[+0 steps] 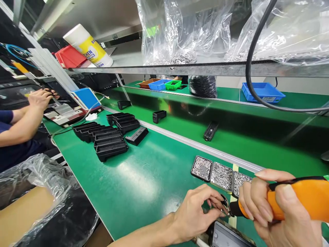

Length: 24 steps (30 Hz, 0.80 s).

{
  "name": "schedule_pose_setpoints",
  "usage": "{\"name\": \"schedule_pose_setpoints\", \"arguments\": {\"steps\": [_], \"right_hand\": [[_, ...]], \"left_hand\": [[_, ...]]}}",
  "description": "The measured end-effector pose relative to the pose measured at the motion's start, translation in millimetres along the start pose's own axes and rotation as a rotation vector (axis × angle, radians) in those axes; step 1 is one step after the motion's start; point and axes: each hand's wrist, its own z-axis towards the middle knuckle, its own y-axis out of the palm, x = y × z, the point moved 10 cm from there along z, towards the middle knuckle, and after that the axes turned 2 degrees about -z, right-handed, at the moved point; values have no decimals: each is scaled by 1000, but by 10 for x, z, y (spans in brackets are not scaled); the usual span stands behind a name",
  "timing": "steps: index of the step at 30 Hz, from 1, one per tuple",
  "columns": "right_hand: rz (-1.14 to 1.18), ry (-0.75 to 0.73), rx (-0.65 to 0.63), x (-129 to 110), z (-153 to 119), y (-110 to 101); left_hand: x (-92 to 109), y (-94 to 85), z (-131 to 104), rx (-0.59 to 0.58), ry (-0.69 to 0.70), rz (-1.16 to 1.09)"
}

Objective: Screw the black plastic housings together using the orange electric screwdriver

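My right hand (280, 209) is wrapped round an orange electric screwdriver (303, 199) at the lower right, its black tip pointing left. At that tip, the fingers of my left hand (196, 209) pinch a small shiny metal part (225, 205). Just below the fingertips lies a dark grey rectangular housing (228, 236), cut off by the bottom edge. Behind my hands stand small trays of metal parts, the left one (202, 168), the middle one (221, 176) and the right one (240, 181), partly hidden by my right hand.
Black housings (110, 142) stand in rows on the green bench (144, 175). Single black pieces (211, 131) lie beyond the metal rail. A shelf (174, 69) with plastic bags crosses above; a black cable (248, 68) hangs at right. Another person's hands (39, 99) work at far left.
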Motion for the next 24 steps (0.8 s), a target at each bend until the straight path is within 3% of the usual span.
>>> {"name": "schedule_pose_setpoints", "arguments": {"steps": [5, 11, 18, 24], "right_hand": [[-22, -59, -42, -13, -28, 73], [-5, -141, -107, -68, -57, 165], [-41, -100, -49, 51, -27, 72], [-26, -44, -49, 99, -18, 60]], "left_hand": [[65, 9, -12, -16, 70, 60], [244, 9, -48, -18, 270, 154], [209, -2, -68, 37, 240, 180], [195, 11, -41, -26, 259, 190]]}}
